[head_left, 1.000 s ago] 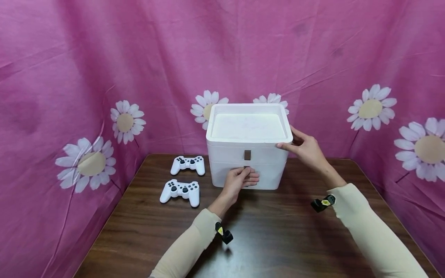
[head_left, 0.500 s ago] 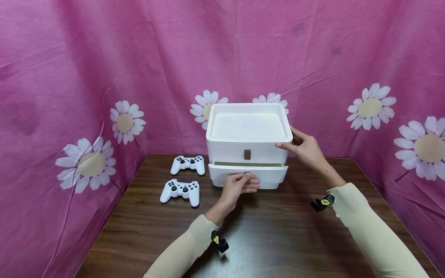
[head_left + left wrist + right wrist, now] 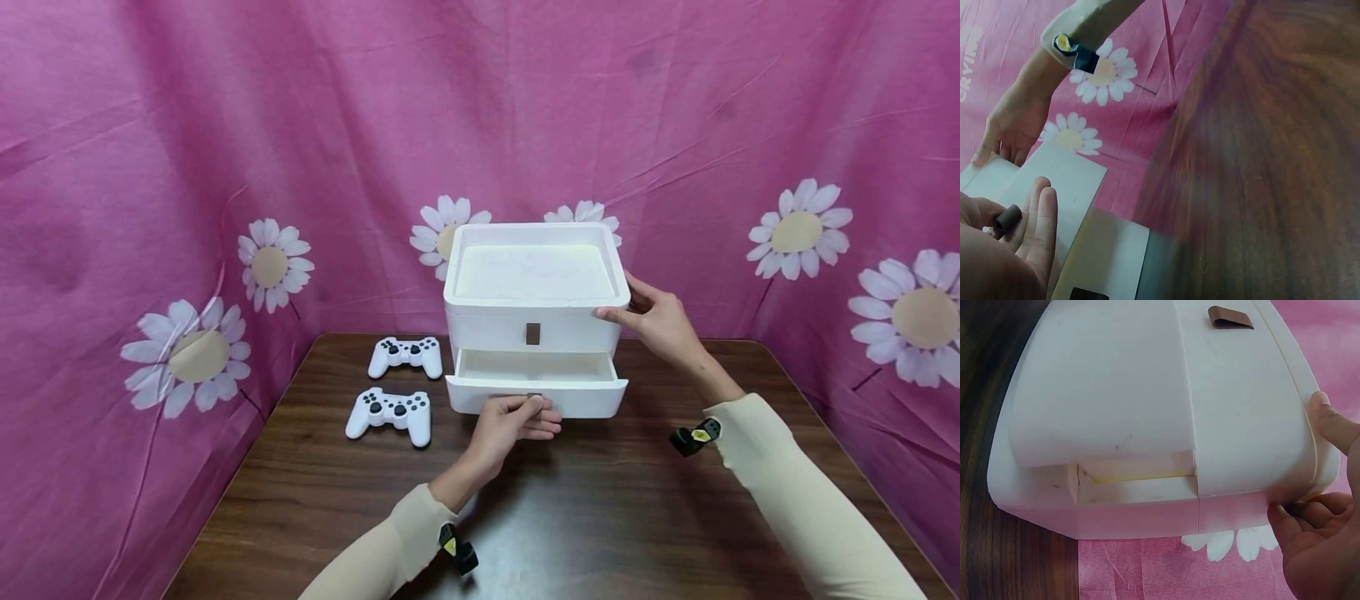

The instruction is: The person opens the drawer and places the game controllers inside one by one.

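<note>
A white two-drawer storage box (image 3: 534,323) stands on the table, a shallow tray recess in its top. Its lower drawer (image 3: 585,398) is pulled part way out, and the inside shows a bare pale floor. My left hand (image 3: 504,427) pinches that drawer's brown pull tab (image 3: 1009,217) between thumb and fingers, the other fingers held out straight. The upper drawer, with its own brown tab (image 3: 532,333), is closed. At the box's upper right corner my right hand (image 3: 660,327) grips it, thumb on the front near the rim (image 3: 1324,447) and fingers against the side.
Two white game controllers lie left of the box, one (image 3: 405,357) farther back and one (image 3: 388,415) nearer. The brown wooden table (image 3: 600,517) ends at a pink curtain (image 3: 375,125) with daisies behind and on both sides.
The lower drawer, closed a second ago, has slid out toward me with my left hand on its tab. My right hand has kept its hold on the box.
</note>
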Demonstrator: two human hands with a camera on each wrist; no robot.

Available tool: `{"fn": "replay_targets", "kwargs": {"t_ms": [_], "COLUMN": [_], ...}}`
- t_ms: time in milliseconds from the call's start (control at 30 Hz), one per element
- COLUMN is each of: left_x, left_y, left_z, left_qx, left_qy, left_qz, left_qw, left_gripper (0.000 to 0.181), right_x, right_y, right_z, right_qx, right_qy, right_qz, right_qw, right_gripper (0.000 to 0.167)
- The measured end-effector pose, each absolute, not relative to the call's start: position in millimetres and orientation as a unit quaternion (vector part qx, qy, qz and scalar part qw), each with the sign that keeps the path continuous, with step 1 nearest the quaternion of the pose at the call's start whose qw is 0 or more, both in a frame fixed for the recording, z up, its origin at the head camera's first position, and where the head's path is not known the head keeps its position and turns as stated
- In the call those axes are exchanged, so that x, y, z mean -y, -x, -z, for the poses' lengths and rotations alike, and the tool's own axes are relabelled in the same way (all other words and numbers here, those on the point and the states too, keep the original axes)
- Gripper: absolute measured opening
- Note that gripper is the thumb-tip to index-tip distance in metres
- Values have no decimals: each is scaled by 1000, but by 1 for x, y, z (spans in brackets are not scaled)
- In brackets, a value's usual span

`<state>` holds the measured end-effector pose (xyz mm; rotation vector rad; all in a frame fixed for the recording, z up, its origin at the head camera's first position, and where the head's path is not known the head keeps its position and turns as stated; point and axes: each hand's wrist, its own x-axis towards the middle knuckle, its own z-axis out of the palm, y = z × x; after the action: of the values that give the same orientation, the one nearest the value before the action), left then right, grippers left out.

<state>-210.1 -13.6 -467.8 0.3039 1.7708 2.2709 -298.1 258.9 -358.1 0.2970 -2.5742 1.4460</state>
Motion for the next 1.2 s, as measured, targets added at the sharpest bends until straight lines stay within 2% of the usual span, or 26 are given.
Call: {"fn": "replay_targets", "kwargs": {"t_ms": [733,1200], "left_x": [26,27], "left_y": [161,159], "left_z": [470,475], "left_qx": [-603,-607], "left_qy": [-123,-125], "left_qz": [-774,-772], "left_qw": [150,144], "left_gripper": [34,35], "right_x": [-258,-257], "right_y": [296,295], "right_z": [358,358], "right_qx": [866,863], "right_qy": [-86,-93], "right_qz": [-485,-489], "right_qw": [83,87], "right_gripper": [95,92]}}
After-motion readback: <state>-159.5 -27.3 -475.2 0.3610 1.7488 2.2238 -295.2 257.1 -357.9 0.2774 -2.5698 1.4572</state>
